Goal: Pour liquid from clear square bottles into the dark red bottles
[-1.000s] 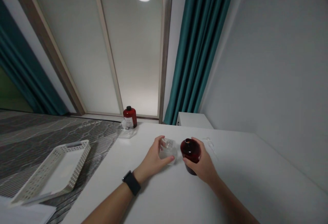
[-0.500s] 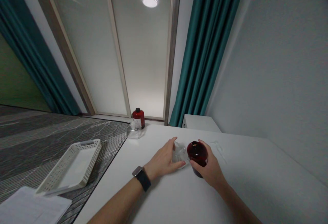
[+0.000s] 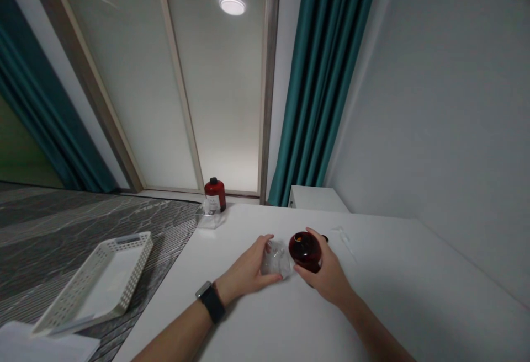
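Note:
My left hand (image 3: pixel 249 267), with a dark watch on its wrist, curves its fingers and thumb around a clear plastic piece (image 3: pixel 276 259) at the table's middle. Its exact shape is hard to make out; it looks like a small see-through container or wrapping. Just to the right, my right hand (image 3: pixel 327 271) grips a dark red, glossy bottle (image 3: pixel 304 249) between thumb and fingers. The bottle is tilted, a rounded end facing me, and my hand hides part of it. A small dark bit shows behind my right fingers. Bottle and plastic are close together.
A red bottle with black cap (image 3: pixel 215 190) stands at the far left table corner, behind a clear box (image 3: pixel 207 219). A thin clear strip (image 3: pixel 345 240) lies right of my hands. Beyond the left edge are a white basket (image 3: pixel 138 273) and white papers (image 3: pixel 53 348).
My right hand has turned the red bottle, and the dark part below it no longer shows there. My left fingers have settled around the clear plastic. The view has shifted slightly right.

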Demonstrator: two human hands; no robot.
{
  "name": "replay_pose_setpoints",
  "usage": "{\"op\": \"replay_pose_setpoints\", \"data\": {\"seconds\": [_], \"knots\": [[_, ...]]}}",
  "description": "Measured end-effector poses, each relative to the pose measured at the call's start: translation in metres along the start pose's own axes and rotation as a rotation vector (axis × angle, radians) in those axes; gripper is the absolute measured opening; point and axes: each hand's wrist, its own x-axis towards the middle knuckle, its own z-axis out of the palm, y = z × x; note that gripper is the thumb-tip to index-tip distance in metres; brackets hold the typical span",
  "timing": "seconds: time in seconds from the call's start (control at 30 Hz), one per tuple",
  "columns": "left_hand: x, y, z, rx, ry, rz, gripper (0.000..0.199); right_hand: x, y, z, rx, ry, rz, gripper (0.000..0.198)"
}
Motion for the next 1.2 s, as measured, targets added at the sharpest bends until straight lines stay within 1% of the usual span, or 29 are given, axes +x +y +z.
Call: {"op": "replay_pose_setpoints", "data": {"seconds": [0.1,0.3,0.5,0.73,0.93,1.1,1.2], "knots": [[-0.003,-0.002,-0.002,0.007,-0.015,0.016,0.082,0.000,-0.001,-0.002,-0.005,-0.020,0.005,0.083],[-0.005,-0.003,-0.006,0.020,-0.014,0.037,0.078,0.001,-0.010,-0.011,-0.050,-0.103,-0.022,0.082],[-0.008,0.001,-0.008,0.052,-0.007,0.052,0.073,0.002,-0.021,-0.019,-0.147,-0.265,-0.106,0.086],[-0.007,0.007,-0.007,0.109,-0.018,0.064,0.070,-0.001,-0.029,-0.036,-0.279,-0.415,-0.098,0.090],[-0.007,0.011,-0.006,0.144,-0.036,0.091,0.074,-0.003,-0.033,-0.039,-0.305,-0.436,-0.099,0.091],[-0.008,0.010,-0.004,0.150,-0.040,0.093,0.076,-0.008,-0.033,-0.036,-0.393,-0.392,-0.139,0.095],[-0.007,0.009,-0.004,0.142,-0.045,0.089,0.075,-0.010,-0.032,-0.035,-0.428,-0.397,-0.153,0.097]]}}
